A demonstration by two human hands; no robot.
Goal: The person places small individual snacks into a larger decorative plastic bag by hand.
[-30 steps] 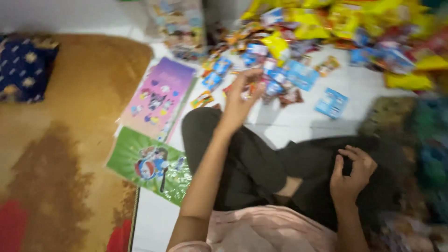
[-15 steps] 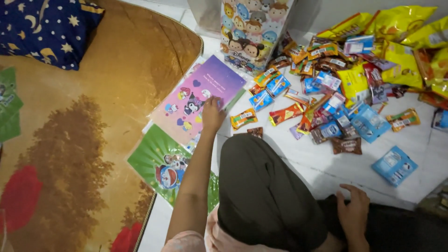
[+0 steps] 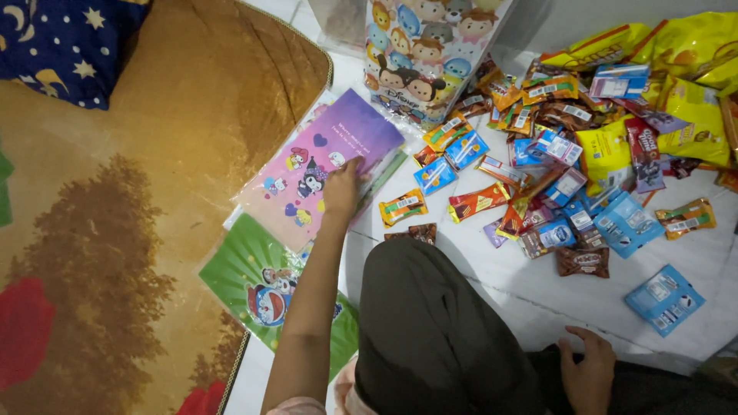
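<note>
Her left hand [image 3: 344, 187] lies flat, fingers spread, on the pink-purple cartoon bag [image 3: 315, 169]; right hand [image 3: 588, 370] rests open on her leg.

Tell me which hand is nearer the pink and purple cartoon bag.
Left. The left hand rests on the pink and purple cartoon bag; the right hand lies far off on the person's leg, by the white floor.

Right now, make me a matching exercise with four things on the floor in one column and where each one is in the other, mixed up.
Things:
1. left hand
2. right hand
3. green bag
4. star pillow

Places:
A. top left corner, on the rug
B. on the purple bag
C. bottom right, by the dark trousers
D. below the purple bag, beside the forearm

Pairs: 1-B, 2-C, 3-D, 4-A
</note>
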